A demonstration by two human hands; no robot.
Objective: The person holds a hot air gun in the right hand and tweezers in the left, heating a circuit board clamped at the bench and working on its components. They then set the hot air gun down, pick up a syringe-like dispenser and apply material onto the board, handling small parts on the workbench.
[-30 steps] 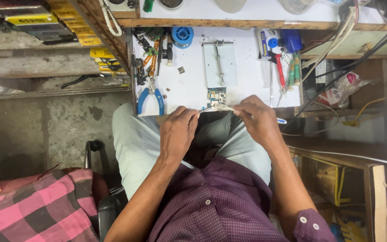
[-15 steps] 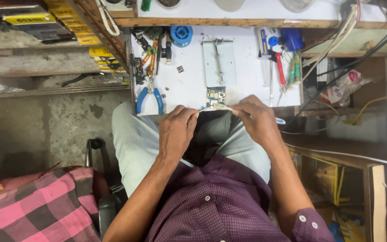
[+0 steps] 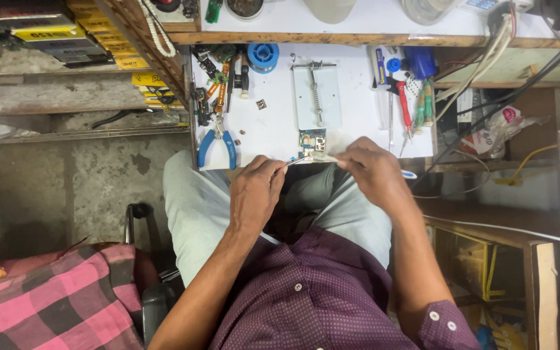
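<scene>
A small blue-green circuit board [image 3: 312,141] lies at the near edge of a white worktop [image 3: 273,123]. My left hand [image 3: 256,193] is closed around thin metal tweezers [image 3: 296,161] whose tip reaches the board. My right hand [image 3: 374,170] grips a pale slim tool [image 3: 324,157] that also points at the board from the right. Both hands hover over my lap, just in front of the worktop edge.
Blue-handled pliers [image 3: 217,145], a blue solder spool [image 3: 263,57], a metal board holder [image 3: 317,96], and red and green screwdrivers [image 3: 404,107] lie on the worktop. Cables [image 3: 487,78] hang at the right. A pink checked cloth [image 3: 40,298] lies at lower left.
Both hands stay at the circuit board with only slight shifts; the tool tips remain on it.
</scene>
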